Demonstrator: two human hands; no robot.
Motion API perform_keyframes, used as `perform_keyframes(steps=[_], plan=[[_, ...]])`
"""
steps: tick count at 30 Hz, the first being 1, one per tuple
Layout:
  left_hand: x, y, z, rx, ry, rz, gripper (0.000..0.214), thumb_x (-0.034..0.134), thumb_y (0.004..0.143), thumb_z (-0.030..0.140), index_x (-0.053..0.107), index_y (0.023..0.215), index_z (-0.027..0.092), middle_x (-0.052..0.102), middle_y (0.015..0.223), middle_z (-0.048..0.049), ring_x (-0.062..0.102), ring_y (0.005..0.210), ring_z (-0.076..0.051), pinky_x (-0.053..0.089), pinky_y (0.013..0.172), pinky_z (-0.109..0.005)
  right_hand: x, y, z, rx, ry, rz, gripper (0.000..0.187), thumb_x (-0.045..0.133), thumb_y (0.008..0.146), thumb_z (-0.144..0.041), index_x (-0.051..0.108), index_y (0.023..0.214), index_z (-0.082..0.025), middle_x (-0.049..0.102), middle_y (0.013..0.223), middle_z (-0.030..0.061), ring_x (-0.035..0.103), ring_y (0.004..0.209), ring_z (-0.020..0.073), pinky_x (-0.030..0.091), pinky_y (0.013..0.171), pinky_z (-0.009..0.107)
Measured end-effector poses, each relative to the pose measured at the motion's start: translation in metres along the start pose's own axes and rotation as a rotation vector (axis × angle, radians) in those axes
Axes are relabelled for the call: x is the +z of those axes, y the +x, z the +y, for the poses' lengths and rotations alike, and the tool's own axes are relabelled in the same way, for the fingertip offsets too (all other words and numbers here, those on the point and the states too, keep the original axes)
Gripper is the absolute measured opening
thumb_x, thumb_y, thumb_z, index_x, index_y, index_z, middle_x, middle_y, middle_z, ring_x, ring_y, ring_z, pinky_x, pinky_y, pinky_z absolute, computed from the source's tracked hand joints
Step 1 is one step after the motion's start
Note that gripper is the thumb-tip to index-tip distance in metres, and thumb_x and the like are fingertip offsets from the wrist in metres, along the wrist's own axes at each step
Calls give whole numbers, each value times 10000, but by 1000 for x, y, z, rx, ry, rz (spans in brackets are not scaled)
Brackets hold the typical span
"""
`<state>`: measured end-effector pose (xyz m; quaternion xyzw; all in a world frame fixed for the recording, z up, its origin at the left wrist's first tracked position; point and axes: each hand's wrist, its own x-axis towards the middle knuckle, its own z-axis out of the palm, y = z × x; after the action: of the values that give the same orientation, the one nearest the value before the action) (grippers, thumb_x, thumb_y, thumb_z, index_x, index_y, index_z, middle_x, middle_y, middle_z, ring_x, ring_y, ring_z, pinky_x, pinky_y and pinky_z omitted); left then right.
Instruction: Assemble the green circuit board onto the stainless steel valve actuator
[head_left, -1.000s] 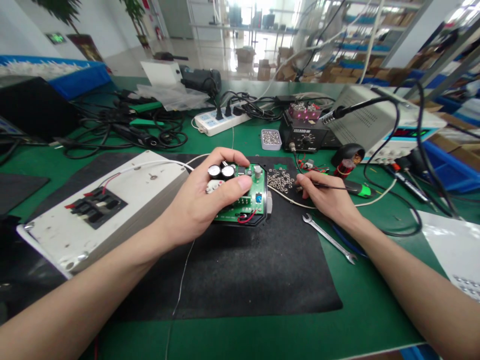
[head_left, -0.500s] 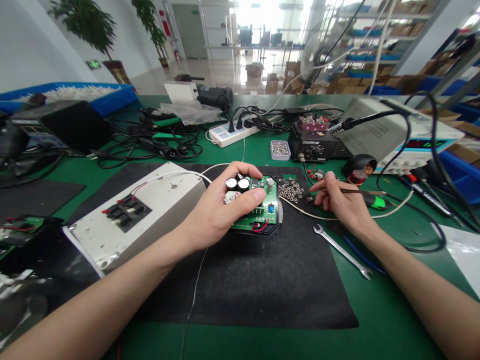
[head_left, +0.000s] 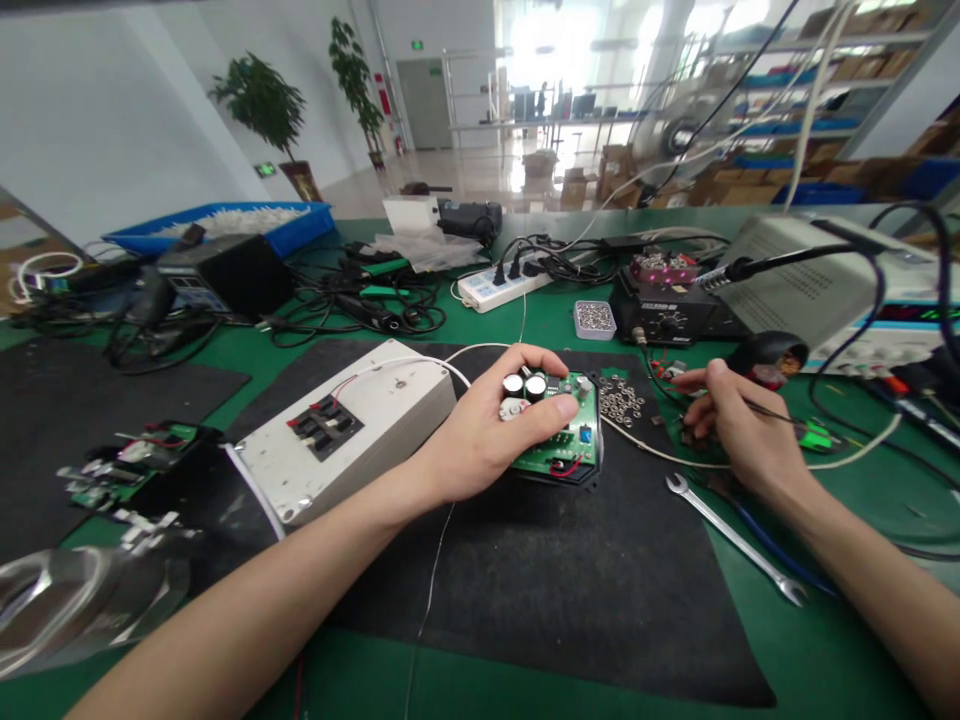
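Note:
My left hand (head_left: 487, 425) is closed around a green circuit board (head_left: 555, 455) in a black housing, thumb on top near two round capacitors. Beyond the board's right edge lie many small metal nuts (head_left: 621, 402) on the black mat (head_left: 585, 590). My right hand (head_left: 750, 425) is pinched around thin dark tweezers (head_left: 772, 412), their tips near small dark parts right of the nuts. An open-ended wrench (head_left: 735, 538) rests below that hand.
Left of the board stands a pale metal box (head_left: 375, 430) with a black terminal. A soldering station (head_left: 667, 315), a tray of small metal parts (head_left: 595, 318) and a power strip (head_left: 502, 285) sit behind. Cables cross the right side, beside a power supply (head_left: 810, 280).
The view has swung left, so everything appears further right. My right hand has moved slightly right, away from the nuts. My left hand keeps its grip on the board.

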<state>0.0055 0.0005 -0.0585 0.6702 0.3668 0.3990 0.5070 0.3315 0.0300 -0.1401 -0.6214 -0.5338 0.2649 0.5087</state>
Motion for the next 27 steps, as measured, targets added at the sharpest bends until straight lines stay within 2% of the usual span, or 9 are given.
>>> perform_keyframes(steps=[21,27], plan=[[-1,0,1,-23,-5,-6,472,822,928,581,650,1217,250,610,985,-6,528,806,-170,464,710,-290,2,1,-1,22,31,-25,828,626,851,-982,843,900,-185,679,608,54,606,519,165,476,441,260],[-15,6,-9,21,2,47,502,829,882,591,663,1182,224,623,948,-2,544,769,-155,457,678,-256,2,2,2,-2,47,-30,801,611,905,-943,834,900,-174,677,611,46,611,528,146,474,455,228]])
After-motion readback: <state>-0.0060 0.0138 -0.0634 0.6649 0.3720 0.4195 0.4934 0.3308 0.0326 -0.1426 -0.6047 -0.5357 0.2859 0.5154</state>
